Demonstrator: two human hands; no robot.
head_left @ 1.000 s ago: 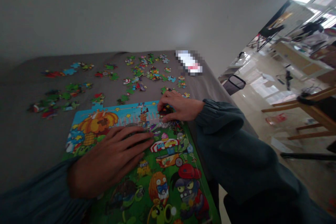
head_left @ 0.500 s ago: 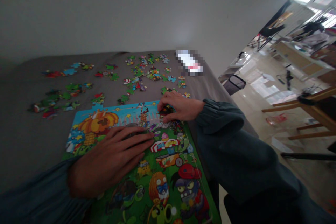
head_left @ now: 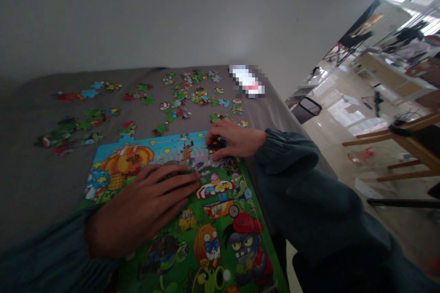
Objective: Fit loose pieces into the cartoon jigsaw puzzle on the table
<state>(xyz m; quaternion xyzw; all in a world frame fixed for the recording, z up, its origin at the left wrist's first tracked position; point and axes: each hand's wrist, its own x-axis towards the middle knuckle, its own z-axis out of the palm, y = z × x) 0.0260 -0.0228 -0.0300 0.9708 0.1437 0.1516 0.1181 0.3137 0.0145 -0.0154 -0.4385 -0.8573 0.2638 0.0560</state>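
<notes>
A colourful cartoon puzzle board (head_left: pixel 227 238) lies in front of me, with a blue sky, an orange pumpkin and several cartoon figures on green. My left hand (head_left: pixel 147 203) rests flat across its middle left, fingers stretched out and covering part of the picture. Near the board's top right corner, my right hand (head_left: pixel 232 139) is curled with thumb and fingers around a dark puzzle piece (head_left: pixel 217 143), pressed low against the board. Its edges are mostly hidden by the fingers. One blue-edged loose piece (head_left: pixel 127 132) touches or nearly touches the board's top edge.
Loose puzzle pieces are scattered on the grey cloth (head_left: pixel 137 116) beyond the board, in groups at left (head_left: pixel 82 123) and centre (head_left: pixel 192 94). A pixelated phone-like bright object (head_left: pixel 248 81) lies at the back right. To the right are a floor, a wooden chair (head_left: pixel 409 132) and a desk.
Both hands stay in practically the same places on the board. The whole view has shifted very slightly.
</notes>
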